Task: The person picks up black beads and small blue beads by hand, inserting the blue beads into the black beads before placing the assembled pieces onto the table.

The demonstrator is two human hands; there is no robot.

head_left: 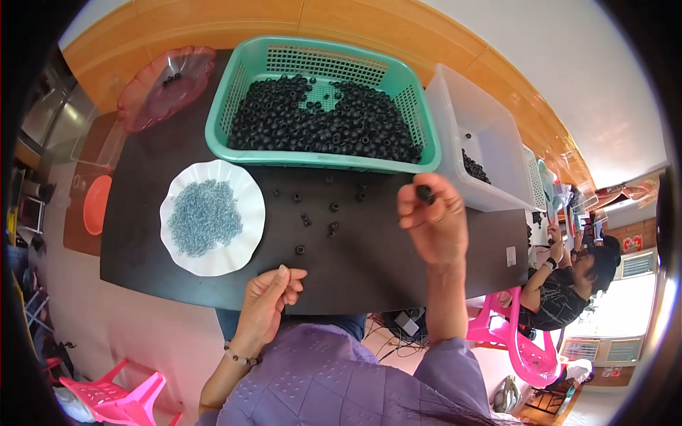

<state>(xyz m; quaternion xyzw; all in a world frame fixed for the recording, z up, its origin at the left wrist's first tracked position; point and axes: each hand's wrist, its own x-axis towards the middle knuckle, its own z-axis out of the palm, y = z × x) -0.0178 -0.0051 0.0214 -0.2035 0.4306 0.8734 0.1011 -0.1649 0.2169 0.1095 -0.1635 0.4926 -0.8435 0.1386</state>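
Observation:
My right hand (439,224) is raised beside the front right corner of the green basket (323,162), pinching a small black ring-shaped plastic part (425,194) between its fingers. My left hand (268,298) is low at the table's front edge, thumb against curled fingers. Whatever it holds, if anything, is too small or hidden to make out. Between the hands and the basket, several loose black parts (334,206) lie scattered on the dark table (383,263). To the left, a white scalloped plate (253,209) bears a heap of small clear bluish pieces (204,216).
A heap of black parts (320,124) fills much of the basket. On its right stands a clear plastic bin (483,128) with more black parts. A pink scalloped dish (167,106) is at the back left. Another person (568,287) sits at the right near a pink chair (526,348).

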